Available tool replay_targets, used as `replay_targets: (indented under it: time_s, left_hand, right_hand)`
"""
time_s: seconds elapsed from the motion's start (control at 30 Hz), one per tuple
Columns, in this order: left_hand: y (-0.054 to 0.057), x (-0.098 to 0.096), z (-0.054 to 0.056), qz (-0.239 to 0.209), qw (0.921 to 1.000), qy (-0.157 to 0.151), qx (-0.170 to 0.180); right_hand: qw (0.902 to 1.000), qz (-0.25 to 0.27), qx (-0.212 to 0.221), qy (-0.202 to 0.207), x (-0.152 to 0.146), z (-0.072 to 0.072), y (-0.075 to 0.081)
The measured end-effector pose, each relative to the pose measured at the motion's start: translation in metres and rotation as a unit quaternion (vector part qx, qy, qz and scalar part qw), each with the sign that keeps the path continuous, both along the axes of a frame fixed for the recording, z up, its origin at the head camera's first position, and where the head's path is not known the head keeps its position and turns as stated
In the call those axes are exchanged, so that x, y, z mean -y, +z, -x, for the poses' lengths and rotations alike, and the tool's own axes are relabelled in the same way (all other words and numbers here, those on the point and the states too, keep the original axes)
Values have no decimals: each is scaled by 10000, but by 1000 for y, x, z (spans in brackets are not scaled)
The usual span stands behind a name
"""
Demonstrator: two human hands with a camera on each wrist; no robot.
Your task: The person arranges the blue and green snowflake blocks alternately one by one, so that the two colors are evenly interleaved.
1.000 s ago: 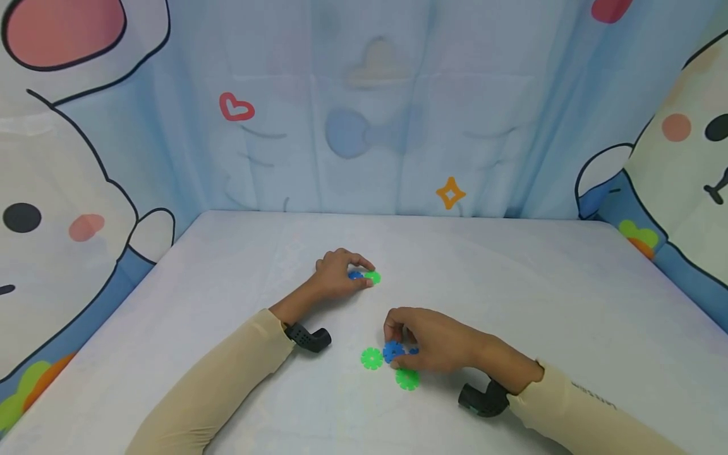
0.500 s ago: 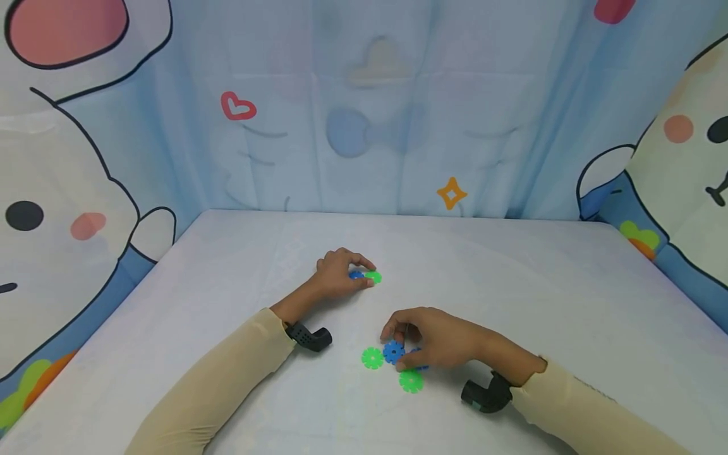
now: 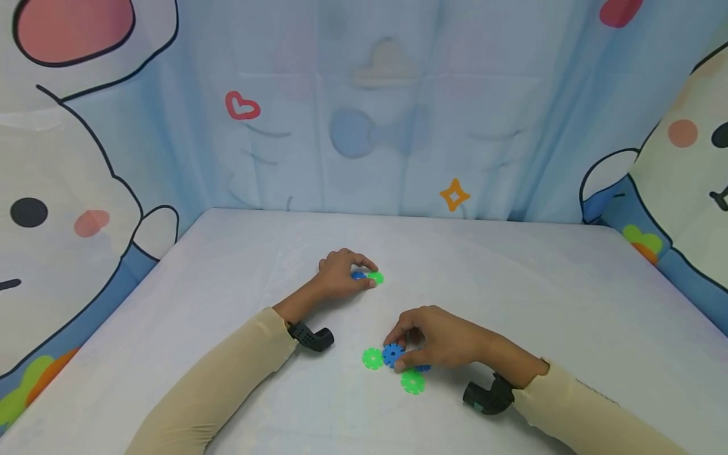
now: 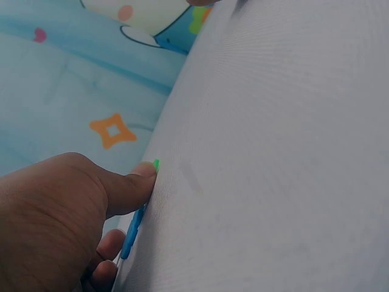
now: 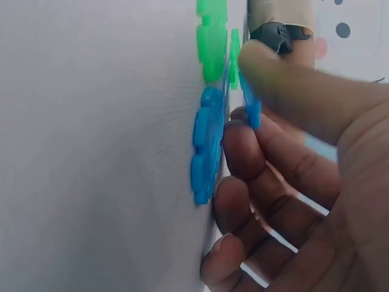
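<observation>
In the head view my left hand pinches a green notched plastic disc between thumb and fingertips. A blue notched disc sits beside the green one, inside the curve of that hand. Nearer the front, my right hand has thumb and index finger on a blue disc; the right wrist view shows this blue disc pinched and raised on edge. Under that hand lies a second blue disc, mostly hidden in the head view, with a green disc just in front of it.
Another green disc lies flat to the left of the pinched blue one. The white-covered table reaches back to a printed blue curtain. Dark wrist cameras sit on both wrists.
My right fingers have loosened and then come together again on the blue disc. The blue and green discs under that hand have shifted slightly right. My left hand keeps its pinch.
</observation>
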State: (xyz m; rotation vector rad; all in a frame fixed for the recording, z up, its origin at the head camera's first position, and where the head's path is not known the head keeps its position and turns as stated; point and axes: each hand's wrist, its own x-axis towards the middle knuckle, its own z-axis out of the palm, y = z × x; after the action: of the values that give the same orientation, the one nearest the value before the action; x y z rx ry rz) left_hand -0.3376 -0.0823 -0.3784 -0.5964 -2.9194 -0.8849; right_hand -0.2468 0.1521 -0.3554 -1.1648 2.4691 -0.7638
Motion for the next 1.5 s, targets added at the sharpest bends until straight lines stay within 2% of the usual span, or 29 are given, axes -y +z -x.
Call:
replay_targets:
  time_s: [0.13, 0.23, 0.5, 0.7, 0.9, 1.0, 1.2, 1.5]
  left_hand:
    - [0, 1, 1, -9, 10000, -4, -9]
    - [-1, 1, 1, -28, 10000, 0, 0]
    - [-2, 0, 2, -24, 10000, 5, 6]
    - [-2, -1, 2, -30, 10000, -2, 22]
    - [-2, -1, 2, -3, 10000, -51, -30]
    - [-2, -1, 2, -39, 10000, -47, -35]
    - [-5, -2, 3, 76, 9999, -93, -40]
    - [-5, -2, 5, 64, 10000, -12, -50]
  right_hand:
    - [9994, 230, -104, 219, -3, 5, 1]
    - [9988, 407, -176, 223, -6, 13, 2]
    - [9947, 874, -401, -373, -12, 51, 2]
    - [9896, 1021, -439, -916, -8, 83, 1]
    - [9838, 905, -904, -1253, -3, 104, -1]
    - [9826, 655, -1008, -1413, 1, 108, -1]
    - [9827, 16, -1090, -1500, 2, 106, -5]
    - [9800, 235, -1315, -1473, -3, 108, -12]
